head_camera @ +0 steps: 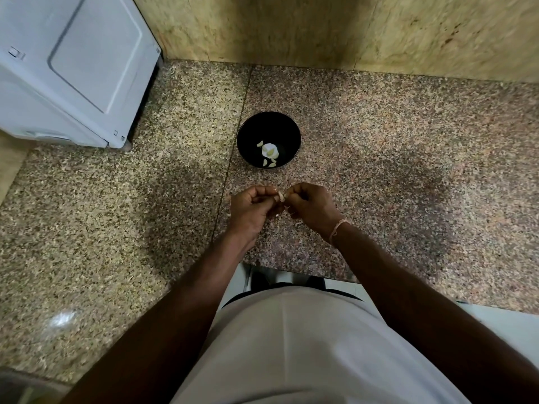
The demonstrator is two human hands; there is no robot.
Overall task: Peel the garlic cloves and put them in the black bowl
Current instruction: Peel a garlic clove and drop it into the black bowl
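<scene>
Worktop (379, 141): one speckled granite slab, with a seam running down just left of the bowl. Tan stone wall (320, 30) behind it.

One white appliance (67, 71) at the far left corner, sitting on the worktop.

My white shirt (306, 345) fills the bottom of view.

One black bowl (268, 140) mid-worktop, just beyond my hands, not touching them. Inside: four peeled cloves (272, 153) that I can count, one near the left of the bowl floor, one lying on a white patch in the centre, and two at the near wall. Can't tell whether the white patch is peel or glare.

Two hands, both held above the worktop near its front edge, knuckles almost meeting. Left hand (253, 206): fingers curled, grip pinching one garlic clove (281, 195) at its left side. Right hand (311, 205): fingers curled too, fingertips pinching the same clove from the right. The clove sits between both thumbs, mostly hidden, so I can't tell how much skin is on it.

One thread band (338, 228) on my right wrist.
</scene>
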